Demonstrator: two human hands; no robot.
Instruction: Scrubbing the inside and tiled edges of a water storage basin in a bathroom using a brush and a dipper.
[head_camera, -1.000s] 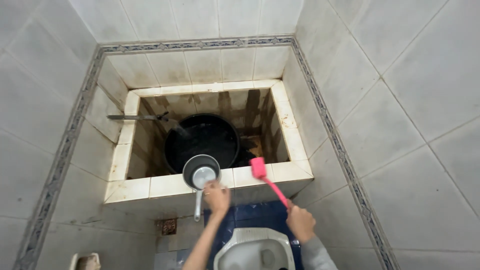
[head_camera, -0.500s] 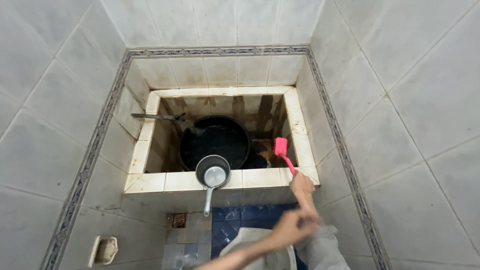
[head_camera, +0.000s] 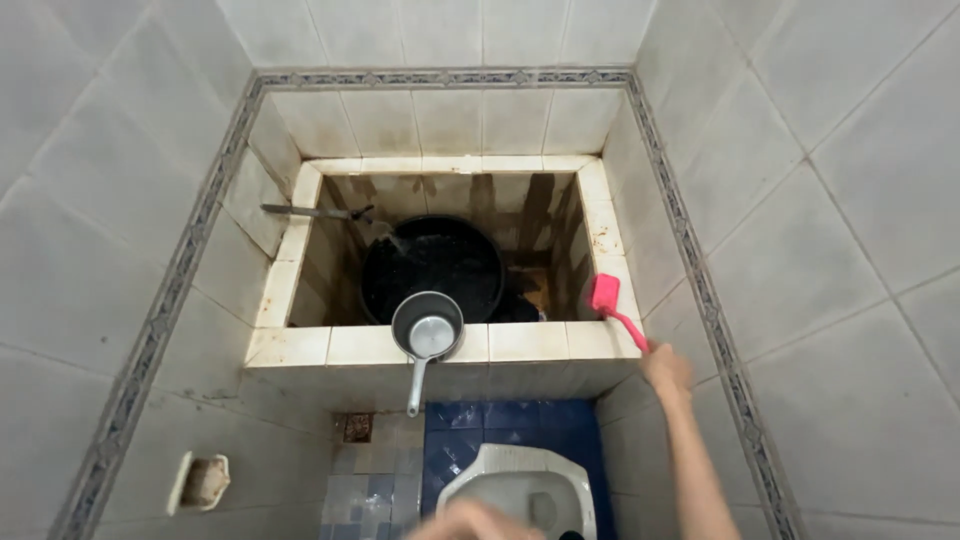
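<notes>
My right hand (head_camera: 668, 372) grips the handle of a pink brush (head_camera: 608, 298), whose head rests on the right rim of the tiled water basin (head_camera: 300, 345). My left hand (head_camera: 470, 520) is blurred at the bottom edge, above the white squat toilet (head_camera: 520, 485); whether it holds anything cannot be made out. A grey metal dipper (head_camera: 428, 328) sits on the basin's front rim, its handle hanging over the edge toward me. A black bucket (head_camera: 432, 268) stands inside the basin.
A metal tap (head_camera: 315, 212) sticks out from the left wall, running water into the bucket. A floor drain (head_camera: 357, 427) lies left of the blue floor tiles (head_camera: 500, 430). A small recessed holder (head_camera: 200, 480) sits low on the left wall. Grey tiled walls close in all around.
My right hand carried the pink brush from the front rim to the basin's right rim. My left hand left the dipper and dropped toward the toilet.
</notes>
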